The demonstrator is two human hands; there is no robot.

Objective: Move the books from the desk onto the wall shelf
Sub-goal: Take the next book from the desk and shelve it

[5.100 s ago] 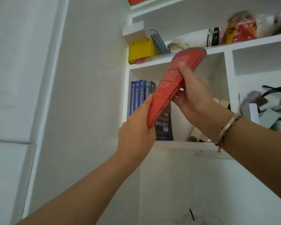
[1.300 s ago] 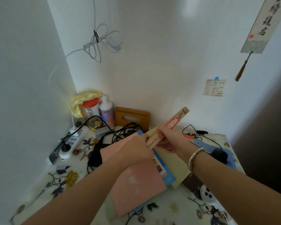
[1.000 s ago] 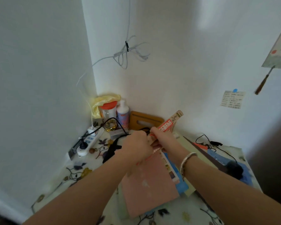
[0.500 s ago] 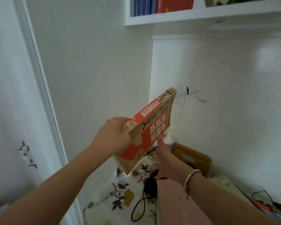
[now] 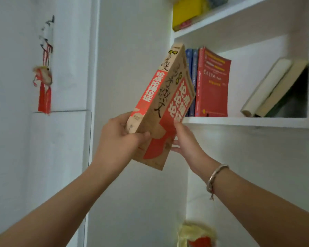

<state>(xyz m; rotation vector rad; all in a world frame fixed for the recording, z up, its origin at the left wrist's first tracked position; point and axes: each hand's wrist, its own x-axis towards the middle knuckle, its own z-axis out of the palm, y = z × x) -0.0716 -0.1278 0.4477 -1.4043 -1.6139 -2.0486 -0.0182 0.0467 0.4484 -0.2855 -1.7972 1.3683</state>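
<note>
Tan-and-red paperback [image 5: 165, 107] was held tilted in front of the wall shelf [image 5: 239, 121], not yet on it. Left hand [image 5: 121, 139] gripped its lower spine corner; right hand [image 5: 184, 141] lay open-fingered against the cover. Thick but probably bendy and light; best supported near the bottom edge.

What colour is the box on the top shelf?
Yellow box, seen in the head view.

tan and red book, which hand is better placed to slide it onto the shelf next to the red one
Left. The left hand grips the tan and red book at its lower spine; the right hand only steadies its lower cover with open fingers. The gap beside the red book lies just ahead.
</note>
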